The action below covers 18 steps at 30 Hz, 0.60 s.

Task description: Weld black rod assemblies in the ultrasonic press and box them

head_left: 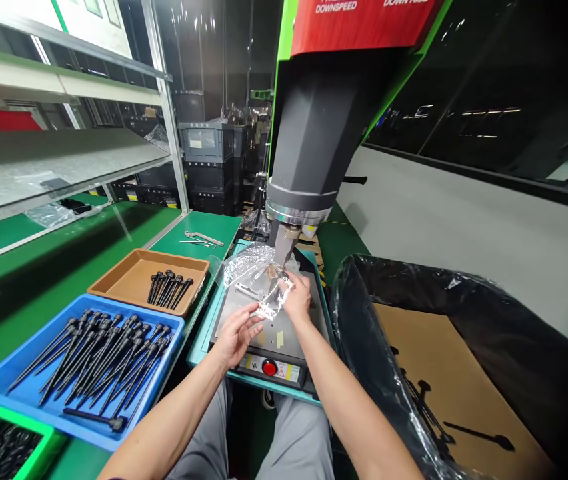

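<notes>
A crumpled clear plastic film (270, 308) is stretched between my two hands, just below the metal tip (284, 245) of a tall machine. My right hand (297, 297) is closed on the film's right side, close beside the tip. At the film's lower left edge, my left hand (235, 335) pinches it between thumb and forefinger, its other fingers loosely curled. Beneath is a grey machine base (291, 343) with a red button (269, 367) on its front. More clear plastic (247, 263) lies behind my hands. Whether a small part sits under the tip is hidden.
On the left, a blue tray (177, 327) holds many black long-stemmed parts; a brown tray (114, 283) has several more. A green bin (51, 433) contains small black pieces. Wrenches (204, 238) lie behind. To the right stands a plastic-lined box (364, 333) with several black parts.
</notes>
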Motion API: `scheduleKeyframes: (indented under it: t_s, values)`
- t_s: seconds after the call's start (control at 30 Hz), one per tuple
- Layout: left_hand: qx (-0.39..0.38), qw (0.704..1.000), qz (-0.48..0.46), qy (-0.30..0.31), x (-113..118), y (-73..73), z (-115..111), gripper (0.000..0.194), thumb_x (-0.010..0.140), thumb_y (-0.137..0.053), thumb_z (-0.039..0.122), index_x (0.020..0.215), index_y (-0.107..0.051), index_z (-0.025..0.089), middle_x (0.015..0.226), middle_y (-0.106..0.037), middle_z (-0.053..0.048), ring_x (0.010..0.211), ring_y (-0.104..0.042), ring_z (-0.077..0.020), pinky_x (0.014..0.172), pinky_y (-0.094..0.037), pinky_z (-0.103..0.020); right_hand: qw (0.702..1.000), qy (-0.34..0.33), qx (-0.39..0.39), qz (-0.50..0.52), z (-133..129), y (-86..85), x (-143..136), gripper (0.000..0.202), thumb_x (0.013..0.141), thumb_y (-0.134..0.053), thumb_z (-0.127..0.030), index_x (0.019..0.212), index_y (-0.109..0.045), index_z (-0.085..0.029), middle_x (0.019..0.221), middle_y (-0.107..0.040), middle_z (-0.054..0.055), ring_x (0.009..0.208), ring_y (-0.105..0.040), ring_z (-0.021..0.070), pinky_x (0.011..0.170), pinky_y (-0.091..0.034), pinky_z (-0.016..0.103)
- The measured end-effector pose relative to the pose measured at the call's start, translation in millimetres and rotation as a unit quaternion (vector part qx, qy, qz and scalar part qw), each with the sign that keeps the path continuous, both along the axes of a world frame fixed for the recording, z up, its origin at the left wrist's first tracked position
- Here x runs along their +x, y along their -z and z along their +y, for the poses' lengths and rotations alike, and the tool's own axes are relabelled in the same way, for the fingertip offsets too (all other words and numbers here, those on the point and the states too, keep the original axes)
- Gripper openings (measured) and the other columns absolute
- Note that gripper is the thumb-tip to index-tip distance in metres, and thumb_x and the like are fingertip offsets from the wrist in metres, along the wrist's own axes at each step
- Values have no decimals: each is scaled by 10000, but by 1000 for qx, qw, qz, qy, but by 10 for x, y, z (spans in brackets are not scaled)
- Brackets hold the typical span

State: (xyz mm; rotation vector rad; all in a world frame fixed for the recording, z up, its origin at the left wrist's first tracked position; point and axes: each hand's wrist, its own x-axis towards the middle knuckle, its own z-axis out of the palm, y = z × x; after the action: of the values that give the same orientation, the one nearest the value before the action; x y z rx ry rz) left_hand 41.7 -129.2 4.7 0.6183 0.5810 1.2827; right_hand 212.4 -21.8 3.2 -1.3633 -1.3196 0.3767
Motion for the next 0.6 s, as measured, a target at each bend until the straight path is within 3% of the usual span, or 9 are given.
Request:
scheduleKeyframes:
  t_s: [0.13, 0.3, 0.4, 0.6]
  values:
    - [2, 1000, -4, 4, 9, -2, 41, 331, 782, -729, 328, 1079, -716, 184, 1278, -612, -112, 1019, -617, -199, 833, -496, -289, 998, 2, 4, 56, 230, 29, -13, 409, 688, -658, -389, 1019, -729, -160, 1085, -596, 129, 1047, -569, 281, 965, -425, 398]
    - [-10, 1000, -8, 5, 10, 0, 73, 338, 770, -739, 297, 1077, -719, 157, 1245, -625, -126, 992, -625, -193, 823, -498, -279, 965, -85, -85, 234, 430, 71, -64, 540, 583, -738, -455, 1022, -702, -142, 914, -681, 102, 831, -638, 271, 718, -514, 378]
    - [-16, 1000, -10, 7, -3, 14, 86, 334, 774, -736, 287, 1079, -720, 154, 1263, -615, -126, 983, -627, -188, 826, -495, -278, 957, -113, -100, 247, 439, 67, -38, 561, 585, -756, -487, 1026, -698, -147, 879, -702, 89, 759, -652, 251, 668, -516, 354]
    - [-22, 1000, -8, 15, -23, 44, 110, 342, 773, -733, 287, 1087, -718, 152, 1265, -618, -126, 992, -624, -192, 824, -489, -275, 956, -113, -105, 250, 459, 68, 48, 502, 593, -775, -491, 976, -728, -170, 895, -718, 68, 849, -655, 258, 748, -506, 346]
